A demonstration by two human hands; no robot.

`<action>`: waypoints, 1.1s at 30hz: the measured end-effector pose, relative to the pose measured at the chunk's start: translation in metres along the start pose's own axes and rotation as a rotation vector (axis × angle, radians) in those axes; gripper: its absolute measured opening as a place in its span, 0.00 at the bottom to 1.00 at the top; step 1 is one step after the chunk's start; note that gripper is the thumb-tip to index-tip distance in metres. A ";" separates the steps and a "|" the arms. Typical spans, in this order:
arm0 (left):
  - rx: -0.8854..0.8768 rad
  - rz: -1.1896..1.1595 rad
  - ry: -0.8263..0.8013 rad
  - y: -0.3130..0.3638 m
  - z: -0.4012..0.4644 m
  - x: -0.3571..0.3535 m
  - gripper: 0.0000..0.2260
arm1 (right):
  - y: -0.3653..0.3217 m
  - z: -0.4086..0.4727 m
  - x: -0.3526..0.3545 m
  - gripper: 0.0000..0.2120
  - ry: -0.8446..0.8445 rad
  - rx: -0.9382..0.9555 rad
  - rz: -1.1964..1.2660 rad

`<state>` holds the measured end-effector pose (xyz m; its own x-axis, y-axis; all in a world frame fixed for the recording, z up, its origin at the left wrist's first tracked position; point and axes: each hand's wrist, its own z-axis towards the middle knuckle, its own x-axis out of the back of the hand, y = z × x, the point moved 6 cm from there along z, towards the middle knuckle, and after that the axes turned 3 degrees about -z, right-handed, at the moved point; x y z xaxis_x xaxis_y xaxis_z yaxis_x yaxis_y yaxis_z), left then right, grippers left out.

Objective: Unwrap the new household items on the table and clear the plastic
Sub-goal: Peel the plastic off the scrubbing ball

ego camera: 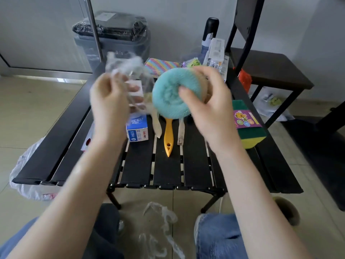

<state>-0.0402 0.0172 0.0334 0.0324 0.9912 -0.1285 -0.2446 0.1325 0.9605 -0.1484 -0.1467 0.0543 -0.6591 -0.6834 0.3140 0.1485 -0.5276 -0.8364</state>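
— Position of the item?
— Right hand grips the teal scrubber above the desk; left hand pinches blurred, apparently clear plastic wrap.
— Legible markings?
— Blue box: "deli".

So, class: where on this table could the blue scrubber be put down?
Bare slats lie along the table's near edge, below the yellow handle and the blue box. The far end, around the striped cloth and the carton, is crowded.

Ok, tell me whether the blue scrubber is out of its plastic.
Out: right hand holds the bare blue scrubber; left hand grips the plastic wrap apart.
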 end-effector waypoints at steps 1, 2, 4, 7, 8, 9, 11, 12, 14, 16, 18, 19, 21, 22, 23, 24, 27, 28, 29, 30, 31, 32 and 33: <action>0.110 -0.102 0.029 -0.003 0.008 0.009 0.14 | 0.005 0.003 0.010 0.15 0.036 -0.063 0.089; 0.163 -0.136 0.045 -0.003 0.015 0.017 0.14 | 0.010 0.006 0.019 0.14 0.077 -0.119 0.173; 0.180 -0.159 0.015 0.002 0.025 0.024 0.13 | 0.013 0.010 0.037 0.13 0.149 -0.166 0.276; 0.176 -0.114 -0.097 0.012 0.018 0.009 0.15 | 0.014 0.016 0.049 0.14 0.174 -0.148 0.331; 0.169 -0.082 -0.149 0.014 0.014 0.000 0.15 | 0.015 0.020 0.050 0.15 0.172 -0.151 0.304; 0.170 -0.062 -0.204 0.015 0.009 -0.010 0.15 | 0.017 0.024 0.048 0.15 0.164 -0.160 0.251; 0.180 -0.007 -0.265 0.017 0.006 -0.027 0.11 | 0.021 0.036 0.043 0.16 0.117 -0.183 0.121; 0.179 0.020 -0.255 0.017 0.008 -0.034 0.09 | 0.022 0.044 0.039 0.15 0.078 -0.184 0.060; 0.121 0.090 -0.235 0.021 0.018 -0.047 0.09 | 0.023 0.061 0.032 0.13 -0.004 -0.168 -0.084; 0.051 0.153 -0.274 0.025 0.028 -0.063 0.06 | 0.028 0.081 0.029 0.14 -0.069 -0.159 -0.214; 0.089 0.165 -0.344 0.018 0.038 -0.078 0.06 | 0.041 0.100 0.029 0.15 -0.111 -0.185 -0.338; 0.113 0.173 -0.375 0.013 0.042 -0.085 0.09 | 0.050 0.108 0.029 0.16 -0.133 -0.212 -0.402; 0.159 0.193 -0.415 0.005 0.046 -0.100 0.12 | 0.071 0.119 0.026 0.17 -0.213 -0.290 -0.528; 0.183 0.205 -0.427 0.000 0.047 -0.107 0.13 | 0.082 0.123 0.024 0.17 -0.263 -0.330 -0.582; 0.203 0.236 -0.436 -0.006 0.047 -0.113 0.12 | 0.092 0.125 0.022 0.17 -0.304 -0.359 -0.622; 0.216 0.289 -0.443 -0.012 0.047 -0.118 0.09 | 0.099 0.127 0.021 0.16 -0.329 -0.375 -0.648; 0.250 0.468 -0.504 -0.029 0.045 -0.129 0.07 | 0.113 0.132 0.024 0.16 -0.354 -0.401 -0.683; 0.253 0.502 -0.544 -0.031 0.043 -0.132 0.11 | 0.117 0.133 0.024 0.16 -0.376 -0.416 -0.693; 0.251 0.519 -0.578 -0.032 0.041 -0.134 0.13 | 0.120 0.132 0.024 0.16 -0.411 -0.429 -0.701; 0.238 0.514 -0.604 -0.032 0.040 -0.137 0.13 | 0.123 0.130 0.023 0.16 -0.449 -0.439 -0.713; 0.227 0.499 -0.618 -0.032 0.039 -0.136 0.14 | 0.124 0.128 0.022 0.16 -0.478 -0.438 -0.733; 0.216 0.479 -0.624 -0.031 0.038 -0.133 0.13 | 0.123 0.126 0.022 0.16 -0.484 -0.422 -0.760; 0.182 0.472 -0.629 -0.030 0.038 -0.130 0.12 | 0.119 0.125 0.022 0.16 -0.461 -0.389 -0.784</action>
<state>-0.0002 -0.1159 0.0307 0.5184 0.7498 0.4112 -0.2084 -0.3556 0.9111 -0.0533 -0.2877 0.0180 -0.1035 -0.3844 0.9174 -0.5148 -0.7684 -0.3801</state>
